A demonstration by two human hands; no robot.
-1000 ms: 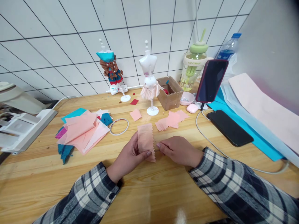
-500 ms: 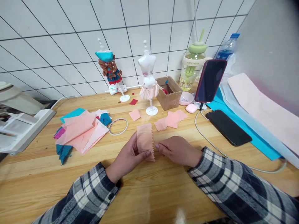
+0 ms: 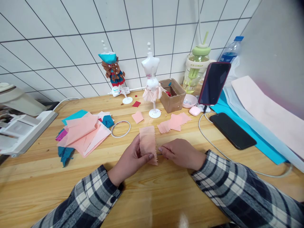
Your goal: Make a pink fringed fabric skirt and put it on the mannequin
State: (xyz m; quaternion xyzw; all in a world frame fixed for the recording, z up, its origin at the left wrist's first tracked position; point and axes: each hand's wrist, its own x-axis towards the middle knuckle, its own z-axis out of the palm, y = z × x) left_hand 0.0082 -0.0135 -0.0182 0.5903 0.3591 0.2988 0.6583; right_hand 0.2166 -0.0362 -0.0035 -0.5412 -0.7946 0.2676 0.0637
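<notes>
A pink strip with a zigzag right edge (image 3: 147,141) is upright in my left hand (image 3: 133,158), the thumb pressed across its lower part. Just right of that edge, my right hand (image 3: 181,153) is closed in a pinch; a thin dark sliver shows at its fingertips, too small to identify. More zigzag-edged pink pieces (image 3: 175,122) lie beyond my right hand, and a small pink square (image 3: 137,117) lies beyond my left. Behind them stands a white dress form (image 3: 150,66) with a pale pink ruffle at its hips.
Pink and blue sheets (image 3: 82,131) lie at left beside a white ring (image 3: 120,129). A dressed form (image 3: 112,69), cardboard box (image 3: 173,98), green-lidded cup (image 3: 196,68) and propped phone (image 3: 214,83) line the back. Another phone (image 3: 232,130) and its cable lie right.
The view has shifted slightly. A thin dark sliver now shows between my right fingertips and the strip's edge; both hands otherwise keep their places.
</notes>
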